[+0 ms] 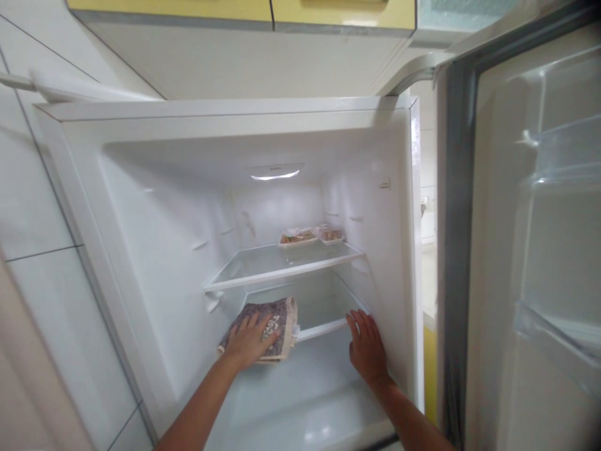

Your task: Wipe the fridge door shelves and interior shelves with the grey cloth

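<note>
A folded purple-grey towel (285, 332) with a pale border and white pattern lies at the left front of the lower fridge shelf (315, 329). Flat on top of it rests my left hand (248, 343), fingers spread. My right hand (367, 346) is at the right end of the same shelf, its fingers bent over the white front edge and the thumb lower down. The shelf is clear glass with a white trim. My right fingertips are partly hidden against the side wall.
Above is another glass shelf (282, 274) bearing two wrapped food trays (299, 236), (331, 234) at the back right. The fridge door (498, 250) stands wide on the right, with clear door racks (558, 332). Yellow cupboards (178, 9) hang overhead; a tiled wall (42, 300) is at left.
</note>
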The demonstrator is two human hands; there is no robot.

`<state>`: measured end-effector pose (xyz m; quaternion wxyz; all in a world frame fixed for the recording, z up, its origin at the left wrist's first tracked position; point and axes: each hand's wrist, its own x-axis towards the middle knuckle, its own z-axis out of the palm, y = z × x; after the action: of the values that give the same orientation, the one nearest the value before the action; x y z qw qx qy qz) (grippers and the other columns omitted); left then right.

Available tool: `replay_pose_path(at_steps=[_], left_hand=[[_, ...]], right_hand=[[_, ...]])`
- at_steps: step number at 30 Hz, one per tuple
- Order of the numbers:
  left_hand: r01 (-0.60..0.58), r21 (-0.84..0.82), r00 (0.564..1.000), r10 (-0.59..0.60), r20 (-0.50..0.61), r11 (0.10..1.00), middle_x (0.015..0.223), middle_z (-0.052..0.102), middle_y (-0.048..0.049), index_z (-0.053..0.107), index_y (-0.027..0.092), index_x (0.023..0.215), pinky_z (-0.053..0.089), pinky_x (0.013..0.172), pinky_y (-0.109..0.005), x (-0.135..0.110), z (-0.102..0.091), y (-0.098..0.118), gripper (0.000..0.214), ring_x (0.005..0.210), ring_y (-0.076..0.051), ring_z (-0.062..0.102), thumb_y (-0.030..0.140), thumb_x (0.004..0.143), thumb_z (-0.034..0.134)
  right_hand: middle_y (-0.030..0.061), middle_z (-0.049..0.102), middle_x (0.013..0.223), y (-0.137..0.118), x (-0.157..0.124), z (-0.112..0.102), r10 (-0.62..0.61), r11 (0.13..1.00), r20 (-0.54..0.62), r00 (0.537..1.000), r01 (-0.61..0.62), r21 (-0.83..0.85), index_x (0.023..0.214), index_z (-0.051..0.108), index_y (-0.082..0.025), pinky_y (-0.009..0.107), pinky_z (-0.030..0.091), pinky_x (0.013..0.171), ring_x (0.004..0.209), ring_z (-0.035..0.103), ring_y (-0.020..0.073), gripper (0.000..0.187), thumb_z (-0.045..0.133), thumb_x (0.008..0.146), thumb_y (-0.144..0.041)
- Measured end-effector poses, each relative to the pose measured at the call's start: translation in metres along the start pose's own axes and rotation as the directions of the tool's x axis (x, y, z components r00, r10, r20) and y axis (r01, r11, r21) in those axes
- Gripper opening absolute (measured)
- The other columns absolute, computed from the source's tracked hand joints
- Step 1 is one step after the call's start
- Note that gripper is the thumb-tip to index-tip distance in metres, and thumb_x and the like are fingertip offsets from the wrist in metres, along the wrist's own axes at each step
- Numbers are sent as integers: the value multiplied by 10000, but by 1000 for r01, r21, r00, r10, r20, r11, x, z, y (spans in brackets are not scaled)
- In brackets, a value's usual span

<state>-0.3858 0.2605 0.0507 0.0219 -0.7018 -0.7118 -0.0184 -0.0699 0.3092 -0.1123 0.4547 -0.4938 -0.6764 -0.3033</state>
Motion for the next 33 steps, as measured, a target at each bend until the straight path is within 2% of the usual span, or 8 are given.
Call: replay_pose_path(at_steps=[11, 15, 22, 29, 33], left_hand=[[15, 17, 999, -14, -44, 1000, 1667, 301, -158, 329, 280, 1567, 261, 1187, -648, 56, 8, -12, 795, 1518, -407, 300, 720, 908, 259], [42, 5, 998, -41, -47, 999, 1654, 322, -176, 351, 260, 1559, 258, 1181, -660, 78, 9, -14, 792, 1507, -412, 318, 707, 910, 271], [75, -15, 996, -76, -51, 997, 1664, 313, -148, 335, 292, 1565, 243, 1194, -651, 113, 14, -18, 801, 1520, -407, 292, 725, 895, 270], [79, -47, 995, -81, -52, 996, 1653, 310, -200, 337, 242, 1565, 238, 1173, -686, 131, 12, -17, 786, 1508, -444, 295, 684, 917, 275], [86, -85, 993, -92, -71, 993, 1647, 325, -195, 346, 224, 1559, 222, 1172, -697, 137, 11, -12, 781, 1499, -471, 293, 671, 920, 305]], right_hand=[[133, 555, 1444, -8, 1, -3, 50, 999, -1, 999, -50, -3, 1409, 503, -146, 507, 361, 1193, 1443, 373, 269, 667, 473, 766, 29], [136, 561, 1428, -8, 0, 3, 61, 998, -19, 998, -61, -6, 1398, 497, -141, 520, 358, 1190, 1452, 359, 279, 657, 474, 765, 32], [151, 558, 1408, -9, -2, 14, 75, 997, -60, 995, -75, -5, 1379, 496, -144, 549, 357, 1181, 1465, 334, 287, 638, 478, 765, 28], [155, 555, 1404, -12, -1, 18, 100, 995, -73, 992, -99, 13, 1367, 499, -145, 560, 333, 1198, 1496, 292, 275, 619, 469, 773, 25], [159, 550, 1412, -12, -2, 18, 111, 993, -76, 991, -108, 38, 1387, 484, -151, 569, 320, 1208, 1519, 259, 267, 636, 460, 777, 27]])
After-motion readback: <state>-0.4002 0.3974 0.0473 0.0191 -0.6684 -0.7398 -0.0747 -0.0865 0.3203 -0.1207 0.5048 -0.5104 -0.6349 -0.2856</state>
